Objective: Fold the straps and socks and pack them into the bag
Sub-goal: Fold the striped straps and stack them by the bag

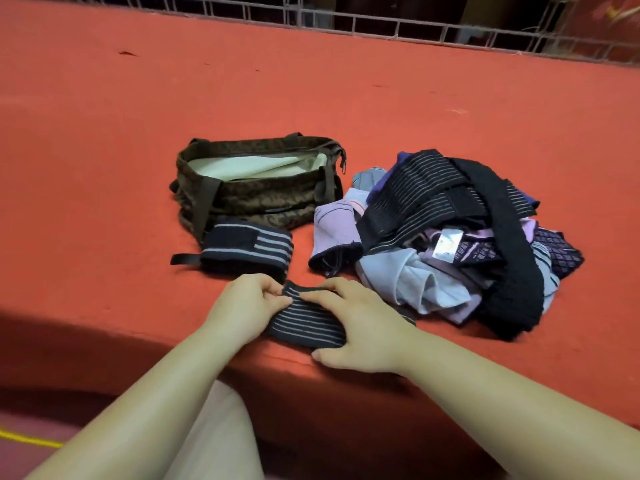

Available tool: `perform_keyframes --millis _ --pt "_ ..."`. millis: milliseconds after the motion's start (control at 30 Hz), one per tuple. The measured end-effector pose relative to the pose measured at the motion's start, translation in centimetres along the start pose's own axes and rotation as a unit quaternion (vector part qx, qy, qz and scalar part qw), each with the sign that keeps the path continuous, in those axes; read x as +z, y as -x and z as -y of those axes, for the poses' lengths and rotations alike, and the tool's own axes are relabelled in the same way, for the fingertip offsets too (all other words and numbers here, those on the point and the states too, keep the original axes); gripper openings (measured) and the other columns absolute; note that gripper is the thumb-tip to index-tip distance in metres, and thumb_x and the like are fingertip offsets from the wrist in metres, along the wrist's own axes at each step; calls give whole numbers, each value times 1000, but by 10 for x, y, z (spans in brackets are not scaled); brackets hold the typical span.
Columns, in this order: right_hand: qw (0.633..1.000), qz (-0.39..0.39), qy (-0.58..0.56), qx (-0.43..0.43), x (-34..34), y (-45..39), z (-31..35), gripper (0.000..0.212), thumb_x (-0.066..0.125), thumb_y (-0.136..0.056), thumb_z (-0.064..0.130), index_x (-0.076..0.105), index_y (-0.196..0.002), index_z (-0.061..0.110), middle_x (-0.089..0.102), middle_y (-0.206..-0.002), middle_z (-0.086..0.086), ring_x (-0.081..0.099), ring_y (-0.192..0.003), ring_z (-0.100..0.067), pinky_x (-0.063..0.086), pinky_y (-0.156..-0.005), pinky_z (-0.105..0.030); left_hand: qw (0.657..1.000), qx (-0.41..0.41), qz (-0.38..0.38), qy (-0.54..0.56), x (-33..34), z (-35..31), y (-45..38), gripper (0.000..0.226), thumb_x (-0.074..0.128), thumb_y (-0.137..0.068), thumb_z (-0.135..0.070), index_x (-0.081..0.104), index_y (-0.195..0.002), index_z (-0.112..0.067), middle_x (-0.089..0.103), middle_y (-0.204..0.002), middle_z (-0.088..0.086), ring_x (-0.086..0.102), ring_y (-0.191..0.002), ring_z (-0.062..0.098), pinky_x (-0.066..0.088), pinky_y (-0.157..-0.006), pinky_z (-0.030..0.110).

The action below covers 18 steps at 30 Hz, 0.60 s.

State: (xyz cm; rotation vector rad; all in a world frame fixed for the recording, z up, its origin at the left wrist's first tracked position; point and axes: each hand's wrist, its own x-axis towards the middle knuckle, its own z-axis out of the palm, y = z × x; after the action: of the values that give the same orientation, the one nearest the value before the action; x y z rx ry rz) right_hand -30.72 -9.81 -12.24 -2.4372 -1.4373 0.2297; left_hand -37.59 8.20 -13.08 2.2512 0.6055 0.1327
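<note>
A black strap with thin grey stripes (306, 323) lies near the front edge of the red surface. My left hand (246, 306) pinches its far left end with curled fingers. My right hand (360, 327) lies over its right side, fingers curled round it and thumb at the near edge. A folded dark strap with broad grey bands (247, 249) sits just beyond, in front of the brown patterned bag (256, 188), which stands open showing a pale lining. To the right is a heap of black straps and lilac and purple socks (450, 237).
The red cloth-covered surface (104, 150) stretches far to the back, where a metal grid fence (381, 26) runs along its edge. Its front edge drops off just below my hands. A yellow line (27, 439) crosses the floor at lower left.
</note>
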Motion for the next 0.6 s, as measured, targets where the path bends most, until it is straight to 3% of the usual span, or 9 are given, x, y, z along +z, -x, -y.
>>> perform_keyframes --millis 300,433,500,600 --pt "999 25 -2 44 17 -1 -1 78 60 -81 60 33 -146 28 23 -155 1 25 -140 -18 20 -116 -34 995 -13 -67 -77 6 1 -2 11 72 -81 -34 64 -80 -27 63 -77 -9 62 -86 17 47 -77 31" --pt "998 42 21 52 26 6 -1 95 23 -73 84 22 -150 29 11 -160 -1 12 -146 -18 2 -117 -29 990 -5 -93 -102 11 5 1 15 69 -83 -40 61 -86 -27 61 -81 -9 59 -88 18 45 -73 32" --pt "997 53 40 44 27 12 -1 98 6 -68 80 14 -152 29 1 -161 0 1 -147 -15 -9 -112 -24 987 17 -111 -116 13 7 3 19 67 -84 -40 57 -92 -26 59 -83 -9 58 -85 17 43 -70 31" --pt "996 55 53 35 21 24 -5 93 -2 -69 72 10 -152 32 -3 -161 3 -4 -147 -12 -12 -112 -23 977 70 -122 -160 15 7 7 16 62 -88 -39 63 -97 -25 58 -90 -7 59 -90 19 42 -74 32"
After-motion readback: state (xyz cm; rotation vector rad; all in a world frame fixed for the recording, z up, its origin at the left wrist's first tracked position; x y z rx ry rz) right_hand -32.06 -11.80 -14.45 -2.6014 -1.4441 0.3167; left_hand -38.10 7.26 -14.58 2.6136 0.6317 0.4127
